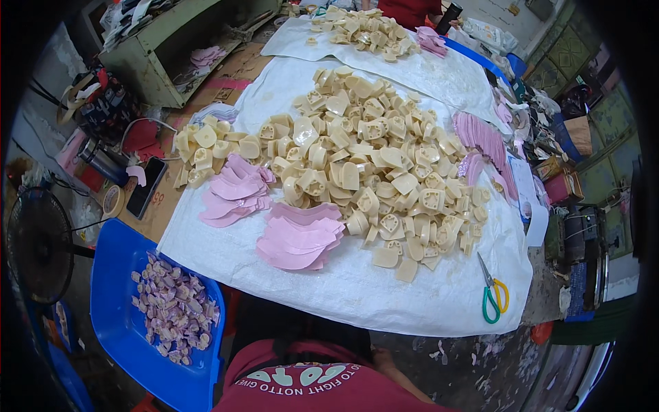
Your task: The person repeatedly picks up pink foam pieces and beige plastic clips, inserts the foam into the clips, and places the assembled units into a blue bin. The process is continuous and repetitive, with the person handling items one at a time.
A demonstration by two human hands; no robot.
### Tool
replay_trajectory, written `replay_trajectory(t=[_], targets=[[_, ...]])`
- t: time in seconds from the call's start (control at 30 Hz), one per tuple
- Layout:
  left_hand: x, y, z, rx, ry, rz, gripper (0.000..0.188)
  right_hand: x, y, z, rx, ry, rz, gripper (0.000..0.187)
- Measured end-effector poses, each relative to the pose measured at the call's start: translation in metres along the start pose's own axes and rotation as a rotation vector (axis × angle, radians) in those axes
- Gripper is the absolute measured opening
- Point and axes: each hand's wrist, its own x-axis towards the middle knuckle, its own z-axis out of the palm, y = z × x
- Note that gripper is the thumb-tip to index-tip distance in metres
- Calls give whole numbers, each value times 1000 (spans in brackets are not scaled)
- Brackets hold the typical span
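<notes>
Right hand (pixel 382 358): low beside the maroon printed shirt (pixel 309 380), just short of the table's near edge; its fingers are too obscured for us to tell how far open it is or whether it has hold of anything. Left hand: out of view; we cannot tell its state.

Large heap of cream, glossy, wedge-shaped blocks (pixel 364 151): piled on the middle of a white woven sheet (pixel 384 299) that covers the table. We note a smaller cluster of like cream blocks (pixel 206 144) at its left.

Fanned stack of pale pink, curved, thin pieces (pixel 302 240): on the sheet, before the heap's near left side. A second pink stack (pixel 237 192) lies behind it to the left; a long overlapping row of pink pieces (pixel 477 137) lines the heap's right side.

Scissors with one green and one yellow handle (pixel 491 281): near the sheet's right front corner, points away from us.

Blue plastic basin (pixel 113 302): beside the table's left front corner, holding small lilac-and-tan scraps (pixel 175 309).

At the left edge we record a dark flat phone (pixel 147 189), a tan tape roll (pixel 113 201) and a round black fan (pixel 40 246).

Far end: another cream heap (pixel 371 34), with a person in red (pixel 408 10) behind.
</notes>
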Motion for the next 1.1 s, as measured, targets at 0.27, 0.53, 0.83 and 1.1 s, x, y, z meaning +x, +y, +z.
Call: replay_trajectory(t=[0.27, 0.53, 0.83, 1.1], targets=[[-4, -18, -3, 93, -53, -56, 29, -42, -108, -75, -505, -208, -128, 32], [-55, 80, -35, 998, -118, 234, 34, -115, -238, -139, -234, -448, -445, 35], [-99, 263, 11, 728, 442, 1365, 21, -98, -328, -107, 116, 58, -1000, 19], [-60, 276, 33, 526, 645, 1666, 20, -52, -420, -101, -204, 640, -1386, 29]])
